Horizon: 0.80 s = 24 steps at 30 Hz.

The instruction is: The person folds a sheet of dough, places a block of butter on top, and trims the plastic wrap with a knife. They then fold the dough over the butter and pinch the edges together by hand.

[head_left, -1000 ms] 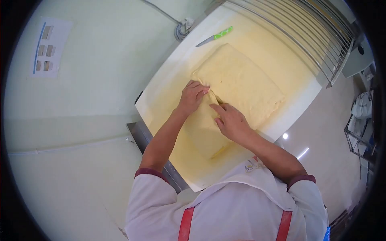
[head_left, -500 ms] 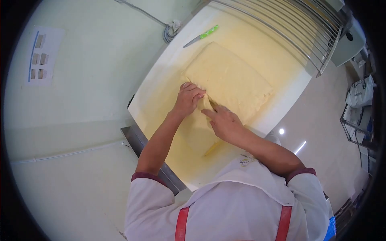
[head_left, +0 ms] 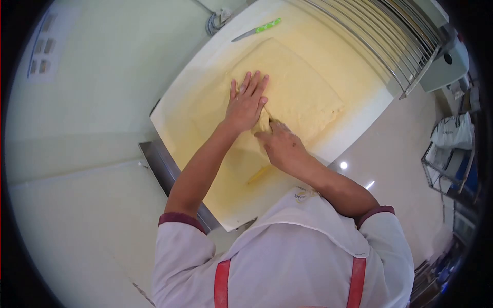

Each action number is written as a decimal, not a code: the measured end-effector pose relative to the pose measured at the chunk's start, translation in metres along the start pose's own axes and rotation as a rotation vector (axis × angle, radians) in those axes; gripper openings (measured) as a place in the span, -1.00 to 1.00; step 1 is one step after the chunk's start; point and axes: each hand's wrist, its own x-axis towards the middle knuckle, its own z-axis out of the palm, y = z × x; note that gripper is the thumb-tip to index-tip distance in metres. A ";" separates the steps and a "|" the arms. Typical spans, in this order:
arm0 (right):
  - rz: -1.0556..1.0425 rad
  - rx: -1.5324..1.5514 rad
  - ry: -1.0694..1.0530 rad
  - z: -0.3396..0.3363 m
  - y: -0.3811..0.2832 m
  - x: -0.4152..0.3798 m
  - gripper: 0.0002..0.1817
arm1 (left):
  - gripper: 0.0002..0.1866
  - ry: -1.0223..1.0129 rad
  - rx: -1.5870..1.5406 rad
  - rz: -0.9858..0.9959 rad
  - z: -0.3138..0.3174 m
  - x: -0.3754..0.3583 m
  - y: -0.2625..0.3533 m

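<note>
A wide sheet of pale yellow dough (head_left: 303, 90) lies on the white belt (head_left: 208, 64) of a dough sheeter. My left hand (head_left: 246, 102) rests flat on the dough with its fingers spread and pointing away from me. Just to its right, my right hand (head_left: 280, 143) has its fingers curled and pinches a fold of the dough where a seam runs between the two hands.
A knife with a green handle (head_left: 257, 30) lies on the belt's far edge. A metal guard of bars (head_left: 390, 41) covers the rollers at the upper right. A wire rack with a white bag (head_left: 452, 133) stands at the right. The floor is pale and shiny.
My left hand has opened from a curled grip at the seam and slid forward, flat onto the dough. My right hand stays at the fold. The view has shifted slightly.
</note>
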 end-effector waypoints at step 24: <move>0.315 0.753 -0.399 0.002 0.002 -0.030 -0.52 | -0.35 0.185 -0.187 -0.476 0.024 -0.169 0.059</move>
